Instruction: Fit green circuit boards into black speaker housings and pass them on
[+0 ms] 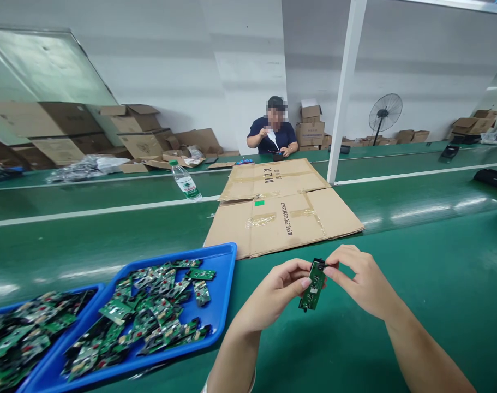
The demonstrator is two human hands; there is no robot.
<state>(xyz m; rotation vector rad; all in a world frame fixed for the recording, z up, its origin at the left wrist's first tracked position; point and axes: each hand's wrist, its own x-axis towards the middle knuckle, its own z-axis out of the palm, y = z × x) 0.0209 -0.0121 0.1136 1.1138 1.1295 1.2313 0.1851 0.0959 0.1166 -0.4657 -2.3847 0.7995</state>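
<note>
A small green circuit board (pixel 314 286) is held upright and slightly tilted above the green work surface. My left hand (pixel 281 286) grips its left edge, thumb on the face and fingers behind. At the board's top right corner, my right hand (pixel 357 278) pinches with thumb and forefinger, close to a dark part on the upper end. To the left lies a blue tray (pixel 231 284) with many loose circuit boards (pixel 150 311). Beyond my hands, flattened cardboard (pixel 268 229) rests on the table.
A second blue tray (pixel 100 289) piled with boards stands at the far left. A plastic water bottle (pixel 185 183) stands left of the cardboard. Across the table sits a person (pixel 273 134) holding a white item. A white post (pixel 344 93) rises behind the cardboard.
</note>
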